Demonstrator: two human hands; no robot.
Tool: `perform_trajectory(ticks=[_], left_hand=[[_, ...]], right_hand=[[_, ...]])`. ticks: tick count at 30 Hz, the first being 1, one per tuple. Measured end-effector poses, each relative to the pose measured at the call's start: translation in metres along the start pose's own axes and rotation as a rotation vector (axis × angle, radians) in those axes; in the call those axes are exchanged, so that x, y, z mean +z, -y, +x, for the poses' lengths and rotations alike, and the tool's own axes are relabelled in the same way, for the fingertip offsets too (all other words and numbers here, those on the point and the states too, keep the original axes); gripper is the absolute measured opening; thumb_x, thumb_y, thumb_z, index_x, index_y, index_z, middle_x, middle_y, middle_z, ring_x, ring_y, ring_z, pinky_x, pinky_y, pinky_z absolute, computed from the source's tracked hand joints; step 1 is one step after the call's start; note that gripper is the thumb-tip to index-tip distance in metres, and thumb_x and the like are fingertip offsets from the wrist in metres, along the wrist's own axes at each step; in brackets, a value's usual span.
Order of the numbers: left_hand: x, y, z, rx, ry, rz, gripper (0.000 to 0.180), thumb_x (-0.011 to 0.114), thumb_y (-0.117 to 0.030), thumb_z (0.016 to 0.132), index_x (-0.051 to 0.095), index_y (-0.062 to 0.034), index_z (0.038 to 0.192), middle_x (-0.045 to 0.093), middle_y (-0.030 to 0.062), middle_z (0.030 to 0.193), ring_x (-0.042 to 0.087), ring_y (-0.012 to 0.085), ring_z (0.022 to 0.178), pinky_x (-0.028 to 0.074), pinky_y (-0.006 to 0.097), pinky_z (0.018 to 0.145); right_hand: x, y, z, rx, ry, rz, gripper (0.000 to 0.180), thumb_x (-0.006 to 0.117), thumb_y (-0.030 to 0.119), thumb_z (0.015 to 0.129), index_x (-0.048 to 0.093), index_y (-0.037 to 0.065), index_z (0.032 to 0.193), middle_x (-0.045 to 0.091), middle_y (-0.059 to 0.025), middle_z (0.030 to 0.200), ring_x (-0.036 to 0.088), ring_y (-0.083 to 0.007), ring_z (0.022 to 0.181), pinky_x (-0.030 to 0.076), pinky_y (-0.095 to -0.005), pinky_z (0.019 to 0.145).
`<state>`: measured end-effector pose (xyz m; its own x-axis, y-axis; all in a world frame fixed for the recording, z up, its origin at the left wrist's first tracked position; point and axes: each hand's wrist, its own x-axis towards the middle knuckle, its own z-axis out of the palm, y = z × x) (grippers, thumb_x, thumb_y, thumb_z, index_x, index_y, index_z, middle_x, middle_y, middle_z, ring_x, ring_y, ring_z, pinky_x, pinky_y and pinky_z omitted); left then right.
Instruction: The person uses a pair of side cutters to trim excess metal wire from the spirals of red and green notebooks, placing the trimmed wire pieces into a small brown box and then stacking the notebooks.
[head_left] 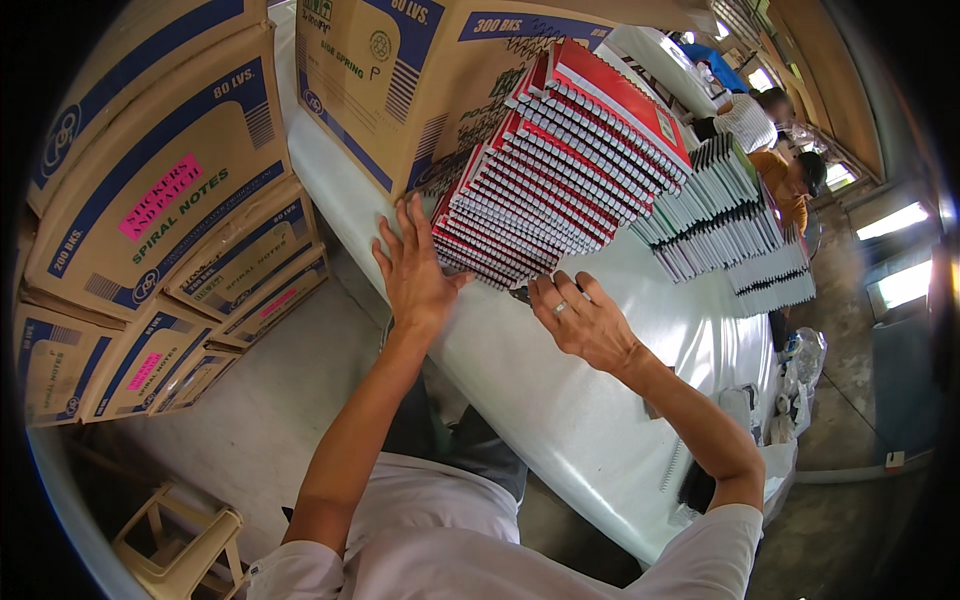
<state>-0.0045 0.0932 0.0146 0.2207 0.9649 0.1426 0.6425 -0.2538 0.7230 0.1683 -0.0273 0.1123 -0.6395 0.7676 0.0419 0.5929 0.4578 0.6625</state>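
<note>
A tall, leaning stack of red-covered spiral notebooks stands on the white-covered table, its wire bindings facing me. My left hand is spread open at the stack's lower left, between it and a cardboard carton; its thumb reaches the bottom notebooks. At the stack's lower front edge is my right hand, with a ring on one finger. Its fingers are bent and closed, and the fingertips are partly hidden. Something small and dark shows beside them, too little of it to name.
A large carton stands behind my left hand. Stacked cartons rise at the left, above a beige plastic stool. Green-and-white spiral notebook stacks stand right on the table. Clear plastic hangs at its right end; two people sit beyond.
</note>
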Motion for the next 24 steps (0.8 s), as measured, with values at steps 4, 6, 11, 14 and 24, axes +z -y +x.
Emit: perform_trajectory(ticks=[4, 6, 11, 14, 24], left_hand=[[0.001, 0.002, 0.000, 0.011, -0.006, -0.020, 0.126, 0.090, -0.024, 0.057, 0.009, -0.0123, 0.152, 0.019, 0.0166, 0.157, 0.014, 0.0422, 0.144, 0.011, 0.055, 0.116], [0.001, 0.002, -0.001, 0.021, -0.012, -0.031, 0.125, 0.090, -0.023, 0.058, 0.009, -0.0121, 0.152, 0.019, 0.0174, 0.157, 0.014, 0.0417, 0.144, 0.011, 0.055, 0.116], [0.000, 0.003, -0.001, 0.034, -0.024, -0.044, 0.123, 0.090, -0.023, 0.058, 0.011, -0.0112, 0.152, 0.020, 0.0186, 0.156, 0.014, 0.0401, 0.145, 0.012, 0.053, 0.117], [0.000, 0.004, -0.002, 0.036, -0.031, -0.045, 0.122, 0.090, -0.023, 0.058, 0.012, -0.0111, 0.152, 0.021, 0.0187, 0.156, 0.014, 0.0398, 0.145, 0.011, 0.053, 0.117], [0.000, 0.004, -0.002, 0.040, -0.026, -0.038, 0.122, 0.089, -0.021, 0.059, 0.011, -0.0104, 0.152, 0.021, 0.0191, 0.155, 0.014, 0.0407, 0.145, 0.011, 0.053, 0.116]], right_hand=[[0.010, -0.005, 0.003, -0.071, -0.025, 0.018, 0.030, 0.057, 0.016, 0.081, 0.063, 0.003, 0.107, 0.056, -0.0066, 0.113, 0.051, -0.0205, 0.106, 0.040, -0.0321, 0.091], [0.009, -0.002, 0.003, -0.042, 0.029, 0.041, 0.033, 0.058, 0.014, 0.080, 0.063, 0.003, 0.111, 0.056, -0.0068, 0.112, 0.052, -0.0198, 0.106, 0.041, -0.0320, 0.090], [0.004, -0.001, 0.009, -0.070, 0.046, 0.026, 0.033, 0.058, 0.015, 0.080, 0.063, 0.003, 0.111, 0.057, -0.0065, 0.111, 0.053, -0.0192, 0.104, 0.041, -0.0315, 0.089], [0.002, -0.005, 0.011, -0.105, 0.043, 0.009, 0.031, 0.057, 0.015, 0.081, 0.063, 0.004, 0.109, 0.057, -0.0060, 0.112, 0.053, -0.0192, 0.103, 0.041, -0.0315, 0.089], [0.004, -0.002, 0.014, -0.131, 0.132, 0.001, 0.030, 0.057, 0.015, 0.081, 0.062, 0.006, 0.109, 0.055, -0.0058, 0.116, 0.050, -0.0198, 0.107, 0.039, -0.0321, 0.093]])
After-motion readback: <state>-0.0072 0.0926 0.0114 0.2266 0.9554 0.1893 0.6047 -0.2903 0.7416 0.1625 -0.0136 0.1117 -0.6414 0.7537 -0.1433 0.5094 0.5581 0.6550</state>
